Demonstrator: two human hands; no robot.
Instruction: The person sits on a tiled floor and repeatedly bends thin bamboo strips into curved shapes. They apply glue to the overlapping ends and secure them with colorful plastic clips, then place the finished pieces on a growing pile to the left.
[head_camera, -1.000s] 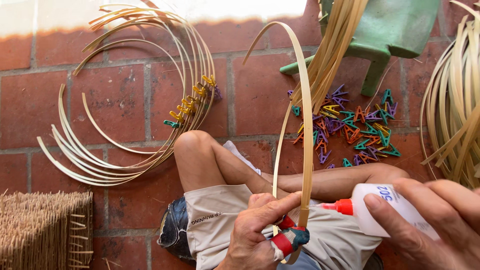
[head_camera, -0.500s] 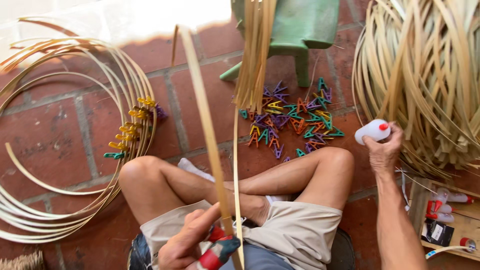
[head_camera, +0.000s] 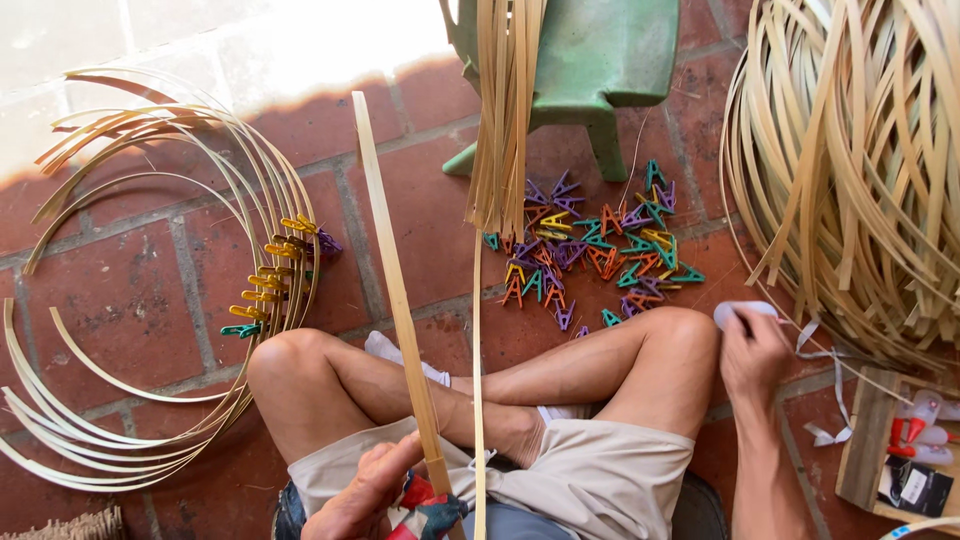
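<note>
I sit cross-legged on a red brick floor. My left hand (head_camera: 365, 490) grips the lower end of a long bamboo strip (head_camera: 385, 260), where a red and dark clip (head_camera: 430, 505) is clamped. The strip rises up and away to the left. My right hand (head_camera: 752, 350) reaches out past my right knee and holds a white glue bottle (head_camera: 738, 312) low near the floor. A second thin strip (head_camera: 477, 400) stands upright beside the first.
Curved bamboo hoops (head_camera: 150, 300) with yellow and green clips lie at left. A pile of coloured plastic clips (head_camera: 590, 250) sits ahead, below a green plastic stool (head_camera: 590, 70) draped with strips. A large bundle of bamboo strips (head_camera: 860, 170) fills the right. A wooden tray (head_camera: 880, 455) holds bottles.
My right hand has carried the glue bottle away from the strip, out to the right and down toward the floor. The view has shifted right. My left hand still holds the clipped strip.
</note>
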